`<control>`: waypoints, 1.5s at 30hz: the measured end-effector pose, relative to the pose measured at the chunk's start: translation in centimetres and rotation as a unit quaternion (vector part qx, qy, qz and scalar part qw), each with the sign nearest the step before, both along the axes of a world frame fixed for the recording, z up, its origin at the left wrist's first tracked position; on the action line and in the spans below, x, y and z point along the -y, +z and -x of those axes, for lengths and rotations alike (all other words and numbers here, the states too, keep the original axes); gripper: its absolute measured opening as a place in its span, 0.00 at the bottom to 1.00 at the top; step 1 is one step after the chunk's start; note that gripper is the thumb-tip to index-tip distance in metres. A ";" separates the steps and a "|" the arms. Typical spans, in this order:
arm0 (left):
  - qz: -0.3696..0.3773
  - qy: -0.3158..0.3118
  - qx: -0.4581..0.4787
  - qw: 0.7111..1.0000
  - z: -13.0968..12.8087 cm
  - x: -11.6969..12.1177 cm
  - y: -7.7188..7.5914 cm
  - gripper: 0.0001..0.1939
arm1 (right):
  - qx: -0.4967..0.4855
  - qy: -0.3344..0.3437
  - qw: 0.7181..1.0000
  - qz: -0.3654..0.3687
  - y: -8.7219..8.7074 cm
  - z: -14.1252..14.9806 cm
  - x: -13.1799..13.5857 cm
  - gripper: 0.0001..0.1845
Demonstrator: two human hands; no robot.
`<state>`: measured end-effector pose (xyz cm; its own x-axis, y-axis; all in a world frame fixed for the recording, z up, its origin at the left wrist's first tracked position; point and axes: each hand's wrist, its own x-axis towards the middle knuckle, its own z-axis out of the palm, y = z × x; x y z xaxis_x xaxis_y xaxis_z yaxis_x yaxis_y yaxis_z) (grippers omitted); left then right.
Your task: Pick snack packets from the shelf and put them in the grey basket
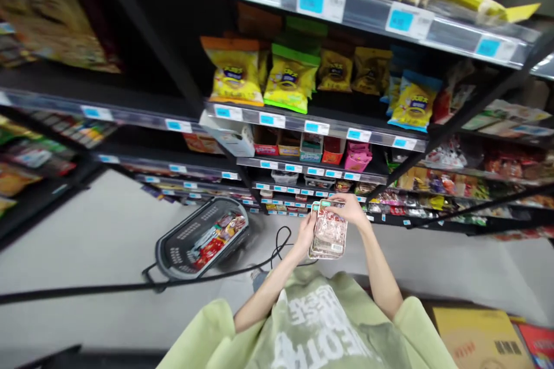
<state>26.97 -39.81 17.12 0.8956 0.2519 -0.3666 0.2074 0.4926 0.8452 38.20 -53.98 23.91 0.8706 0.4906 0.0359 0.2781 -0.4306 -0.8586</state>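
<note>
In front of my chest I hold a clear packaged food tray (pixel 329 233), with reddish and pale contents and a small white barcode label near its lower corner. A second similar package edge shows behind it on the left. My left hand (pixel 305 232) grips the left side, its fingers partly hidden behind the package. Across the upper right edge lies my right hand (pixel 350 210), with its fingers closed on the top of the package. The exact kind of food is too small to make out.
Shelves ahead carry yellow snack bags (pixel 236 72), small boxes (pixel 311 147) and price tags. On the floor to the left stands a dark shopping basket (pixel 201 239) with colourful packages in it. A black cord (pixel 283 245) hangs near my legs. A cardboard box (pixel 476 334) sits at lower right.
</note>
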 end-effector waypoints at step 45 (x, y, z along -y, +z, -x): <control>-0.303 -0.004 0.120 0.945 -0.6 -1.3 1.0 0.17 | -0.197 -0.277 0.861 -0.377 -5.9 6.6 1.3 0.19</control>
<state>27.57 -38.51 18.10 0.9375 0.3432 0.0573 -0.0247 -0.0988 0.9948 31.57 -55.26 18.00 0.9810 -0.0382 -0.1904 -0.1687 0.3180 -0.9330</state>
